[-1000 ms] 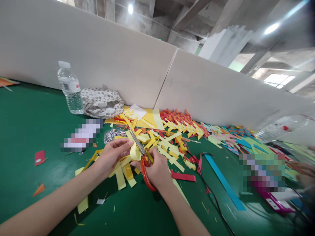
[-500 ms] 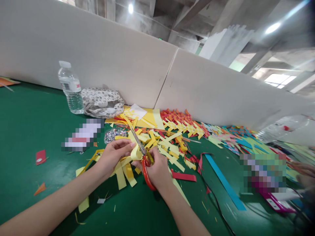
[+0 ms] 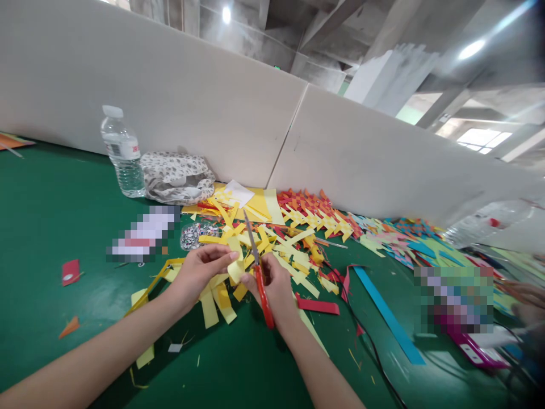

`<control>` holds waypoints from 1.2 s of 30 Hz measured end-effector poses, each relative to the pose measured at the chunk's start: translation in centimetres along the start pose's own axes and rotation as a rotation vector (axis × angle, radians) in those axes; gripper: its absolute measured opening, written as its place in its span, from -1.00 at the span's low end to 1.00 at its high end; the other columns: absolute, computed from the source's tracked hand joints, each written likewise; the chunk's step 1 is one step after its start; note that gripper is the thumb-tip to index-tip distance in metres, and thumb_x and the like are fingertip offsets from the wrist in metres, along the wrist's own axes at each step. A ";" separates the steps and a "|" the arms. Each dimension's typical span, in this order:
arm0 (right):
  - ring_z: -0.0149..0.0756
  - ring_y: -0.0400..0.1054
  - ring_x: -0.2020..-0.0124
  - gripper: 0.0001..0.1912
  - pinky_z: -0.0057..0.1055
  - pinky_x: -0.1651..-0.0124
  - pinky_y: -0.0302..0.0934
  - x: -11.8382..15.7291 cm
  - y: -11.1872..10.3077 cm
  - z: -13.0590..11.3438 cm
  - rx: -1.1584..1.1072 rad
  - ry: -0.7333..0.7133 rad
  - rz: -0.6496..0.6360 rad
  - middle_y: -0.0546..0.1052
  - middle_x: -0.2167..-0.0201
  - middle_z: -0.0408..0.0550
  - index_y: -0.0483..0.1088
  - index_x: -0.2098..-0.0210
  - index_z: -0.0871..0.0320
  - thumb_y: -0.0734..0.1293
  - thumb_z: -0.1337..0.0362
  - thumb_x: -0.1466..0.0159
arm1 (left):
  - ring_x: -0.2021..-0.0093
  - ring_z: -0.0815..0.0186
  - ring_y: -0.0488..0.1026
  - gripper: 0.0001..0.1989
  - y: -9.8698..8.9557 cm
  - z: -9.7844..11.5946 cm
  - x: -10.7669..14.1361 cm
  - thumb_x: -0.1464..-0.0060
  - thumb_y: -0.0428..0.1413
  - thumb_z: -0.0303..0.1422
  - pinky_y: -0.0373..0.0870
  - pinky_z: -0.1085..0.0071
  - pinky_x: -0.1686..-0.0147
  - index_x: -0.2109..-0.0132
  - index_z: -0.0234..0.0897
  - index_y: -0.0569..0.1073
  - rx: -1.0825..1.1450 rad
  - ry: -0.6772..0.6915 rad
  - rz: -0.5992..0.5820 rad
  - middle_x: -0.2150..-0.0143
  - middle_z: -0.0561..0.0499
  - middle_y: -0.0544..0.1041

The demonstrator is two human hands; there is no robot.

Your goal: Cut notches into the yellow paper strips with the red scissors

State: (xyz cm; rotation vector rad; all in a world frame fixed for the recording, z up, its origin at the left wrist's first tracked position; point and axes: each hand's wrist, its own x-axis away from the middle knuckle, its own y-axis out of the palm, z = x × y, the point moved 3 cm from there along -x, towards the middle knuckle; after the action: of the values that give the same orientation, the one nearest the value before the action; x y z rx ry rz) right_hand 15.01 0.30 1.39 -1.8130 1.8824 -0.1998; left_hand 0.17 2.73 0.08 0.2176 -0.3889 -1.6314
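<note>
Two bare hands at work over a green counter [image 3: 230, 363]. The left hand [image 3: 202, 272] has its grip drawn in to a pinch, thumb against fingers, on a curled pale-yellow paper strip [image 3: 236, 267]. The right hand [image 3: 276, 287] has its grip curled about the handles of a pair of red-handled scissors [image 3: 259, 275]; how its fingers sit in the loops cannot be told. Note the key relation: the strip lies between the hands, just left of the scissors' blades and apart from them. The blades appear together, pointing forward and slightly left. The strip's long axis, bent by the curl, runs roughly front to back, much as the blades do. The left hand is the nearer, touching the strip; the right thumb is close to the strip's near end, contact uncertain. Beyond and to the right lie loose yellow strips [image 3: 293, 255] and, farther back, woven paper shapes [image 3: 315, 218].
</note>
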 end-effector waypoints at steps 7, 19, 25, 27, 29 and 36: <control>-0.40 0.31 0.48 -0.60 -0.41 0.37 0.25 -0.3 1.1 -0.3 -0.470 0.143 -0.082 0.36 0.51 -0.22 0.10 0.43 0.10 0.41 0.21 0.13 | 0.52 0.46 0.40 -0.82 -0.3 -0.2 -0.2 0.29 0.25 -0.35 0.35 0.55 0.44 0.44 -0.30 0.49 0.021 -0.020 0.034 0.50 0.05 0.50; -0.43 0.32 0.51 -0.60 -0.42 0.36 0.24 -0.2 1.3 -0.3 -0.478 0.197 -0.079 0.35 0.56 -0.27 0.09 0.45 0.10 0.42 0.28 0.14 | 0.52 0.46 0.41 -0.79 -0.5 -0.4 -0.4 0.31 0.26 -0.32 0.38 0.55 0.43 0.43 -0.31 0.51 0.054 -0.091 0.054 0.52 0.04 0.50; -0.47 0.28 0.53 -0.59 -0.46 0.38 0.21 -0.2 1.2 -0.4 -0.490 0.222 -0.073 0.33 0.57 -0.29 0.08 0.45 0.11 0.42 0.35 0.15 | 0.49 0.46 0.41 -0.82 -0.3 -0.3 -0.4 0.30 0.25 -0.36 0.40 0.56 0.44 0.43 -0.31 0.49 0.081 -0.112 0.038 0.48 0.05 0.48; -0.47 0.28 0.55 -0.58 -0.45 0.38 0.21 -0.3 1.2 -0.3 -0.497 0.218 -0.060 0.33 0.58 -0.31 0.08 0.45 0.11 0.42 0.35 0.16 | 0.48 0.45 0.42 -0.80 -0.2 -0.5 -0.4 0.34 0.27 -0.40 0.40 0.55 0.44 0.43 -0.29 0.49 0.072 -0.134 0.020 0.45 0.05 0.48; -0.46 0.28 0.55 -0.59 -0.44 0.38 0.22 -0.3 1.3 -0.2 -0.510 0.208 -0.048 0.32 0.58 -0.31 0.08 0.44 0.10 0.42 0.34 0.15 | 0.46 0.43 0.43 -0.77 -0.2 -0.7 -0.3 0.37 0.28 -0.43 0.40 0.54 0.43 0.42 -0.29 0.48 0.057 -0.154 -0.008 0.45 0.05 0.48; -0.41 0.29 0.51 -0.63 -0.42 0.37 0.23 -0.3 1.1 0.1 -0.417 0.145 -0.009 0.32 0.55 -0.27 0.08 0.42 0.10 0.39 0.26 0.08 | 0.47 0.45 0.41 -0.82 -0.2 -0.8 -0.3 0.30 0.25 -0.41 0.38 0.56 0.41 0.43 -0.30 0.46 0.012 -0.138 -0.086 0.48 0.07 0.46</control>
State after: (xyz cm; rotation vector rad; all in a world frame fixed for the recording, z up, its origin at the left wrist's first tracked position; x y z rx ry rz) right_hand 14.04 0.69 0.87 -2.1254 2.1398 0.0675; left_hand 0.34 2.90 -0.73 0.1324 -0.5000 -1.7349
